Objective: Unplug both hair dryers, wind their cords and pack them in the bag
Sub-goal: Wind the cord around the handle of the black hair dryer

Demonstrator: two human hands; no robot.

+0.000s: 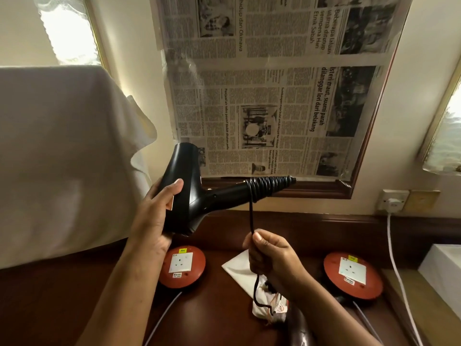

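Several coils sit on the dryer (189,193) handle; left hand (159,208) grips dryer, right hand (272,255) pinches cord (251,213): keep it taut.

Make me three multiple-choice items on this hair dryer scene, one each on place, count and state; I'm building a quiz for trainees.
1. Where is the cord wound?
A. Round the dryer's handle
B. Round the left wrist
C. Round a red socket unit

2. How many round red socket units lie on the desk?
A. One
B. Two
C. Four

3. What does the right hand do?
A. Rests flat
B. Grips the cord
C. Holds a plug

Key: 1 A, coils of cord sit on the hair dryer handle; 2 B, one beside another; 3 B, right hand fingers curl round the cord.
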